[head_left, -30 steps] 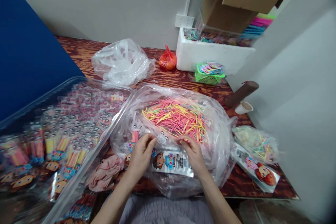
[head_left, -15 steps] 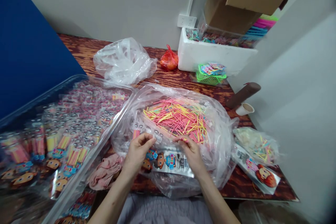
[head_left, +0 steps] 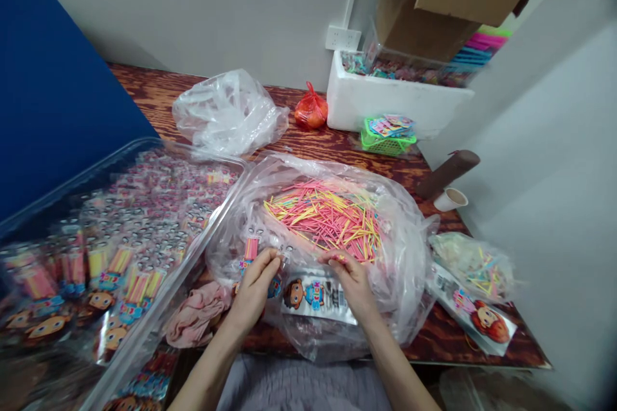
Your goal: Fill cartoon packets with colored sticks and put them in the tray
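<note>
Pink sticks [head_left: 342,259], pinched in the right hand [head_left: 355,275], could drop onto the pile [head_left: 332,215] beyond its fingers [head_left: 332,253] if grip slackens; left hand [head_left: 255,276] pinches a sachet [head_left: 288,252].

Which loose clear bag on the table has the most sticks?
The wide middle bag: its big heap of sticks lies just beyond your right hand. The small bag at far right shows far fewer; the crumpled back one shows none.

hands [head_left: 259,279] 2 | cup [head_left: 450,200] 1 | green basket [head_left: 384,144] 1 | sticks [head_left: 328,215] — uncountable (heaped)
</note>
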Action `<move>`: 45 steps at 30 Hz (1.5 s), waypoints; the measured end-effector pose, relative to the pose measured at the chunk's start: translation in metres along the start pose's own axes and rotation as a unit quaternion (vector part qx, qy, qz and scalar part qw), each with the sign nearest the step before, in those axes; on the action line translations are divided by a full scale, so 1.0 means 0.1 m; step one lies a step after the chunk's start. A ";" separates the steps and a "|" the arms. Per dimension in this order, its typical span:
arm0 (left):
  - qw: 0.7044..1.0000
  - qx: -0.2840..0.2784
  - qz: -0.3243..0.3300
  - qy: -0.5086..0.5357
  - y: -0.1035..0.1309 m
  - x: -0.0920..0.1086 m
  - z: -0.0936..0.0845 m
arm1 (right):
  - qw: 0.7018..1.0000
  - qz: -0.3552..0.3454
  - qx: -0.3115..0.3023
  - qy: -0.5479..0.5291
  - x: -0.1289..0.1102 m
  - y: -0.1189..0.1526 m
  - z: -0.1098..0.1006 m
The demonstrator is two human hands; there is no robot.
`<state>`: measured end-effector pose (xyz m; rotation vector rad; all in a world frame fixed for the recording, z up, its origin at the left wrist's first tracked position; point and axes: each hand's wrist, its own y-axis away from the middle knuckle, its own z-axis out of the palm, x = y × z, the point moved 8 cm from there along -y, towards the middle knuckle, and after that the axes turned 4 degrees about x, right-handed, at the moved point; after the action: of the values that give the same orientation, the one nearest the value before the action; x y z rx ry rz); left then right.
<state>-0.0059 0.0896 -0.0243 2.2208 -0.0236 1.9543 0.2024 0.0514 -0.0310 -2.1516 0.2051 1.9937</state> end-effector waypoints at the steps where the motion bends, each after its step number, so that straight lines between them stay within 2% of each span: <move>1: 1.000 -0.004 0.001 0.009 0.00 0.00 0.00 | 1.000 0.001 -0.001 0.000 0.00 0.00 0.00; 3: 1.000 -0.007 0.004 0.021 -0.01 0.00 0.00 | 1.000 0.004 -0.001 0.001 0.01 0.01 0.00; 7: 1.000 0.020 0.015 0.014 -0.02 0.02 -0.02 | 1.000 0.004 -0.005 0.003 0.01 0.02 0.03; 13: 0.996 0.011 0.091 -0.022 0.02 0.18 0.06 | 1.000 0.009 -0.003 -0.006 -0.01 0.02 0.06; 15: 0.995 0.000 0.097 -0.021 0.03 0.19 0.10 | 0.999 0.017 0.007 -0.031 -0.04 -0.02 0.06; 17: 0.995 -0.011 0.093 -0.018 0.03 0.19 0.15 | 0.993 0.036 0.028 -0.107 -0.10 -0.10 0.07; 19: 0.996 -0.020 0.087 -0.012 0.03 0.19 0.20 | 0.970 0.068 0.041 -0.229 -0.18 -0.21 0.12; 21: 0.997 -0.027 0.076 -0.006 0.03 0.19 0.23 | 0.933 0.101 0.034 -0.344 -0.31 -0.31 0.24; 23: 0.998 -0.030 0.063 0.003 0.03 0.19 0.25 | 0.903 0.125 0.015 -0.410 -0.43 -0.37 0.39; 25: 0.998 -0.031 0.047 0.022 0.04 0.17 0.25 | 0.889 0.144 -0.004 -0.434 -0.50 -0.37 0.53; 28: 0.997 -0.035 0.008 0.070 0.05 0.11 0.25 | 0.895 0.156 -0.017 -0.418 -0.48 -0.30 0.64; 31: 0.994 -0.040 -0.019 0.102 0.08 0.05 0.25 | 0.916 0.153 0.005 -0.371 -0.38 -0.21 0.61; 35: 0.998 -0.029 0.028 0.050 0.08 0.10 0.22 | 0.949 0.146 0.029 -0.278 -0.30 -0.14 0.55; 38: 0.996 -0.023 0.082 0.013 0.07 0.18 0.18 | 0.973 0.131 -0.014 -0.190 -0.37 -0.09 0.61; 40: 0.995 -0.015 0.094 0.021 0.07 0.19 0.11 | 0.982 0.111 -0.044 -0.145 -0.45 -0.05 0.67; 42: 0.996 0.003 0.084 0.040 0.06 0.15 0.02 | 0.990 0.073 -0.049 -0.110 -0.55 0.00 0.71; 45: 0.997 0.036 0.049 0.057 0.06 0.03 -0.13 | 0.998 0.002 -0.020 -0.052 -0.71 0.07 0.76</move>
<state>-0.0186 0.0857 -0.0192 2.1854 -0.0480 2.1638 0.1219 0.0601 0.0340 -2.0644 0.1534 2.1237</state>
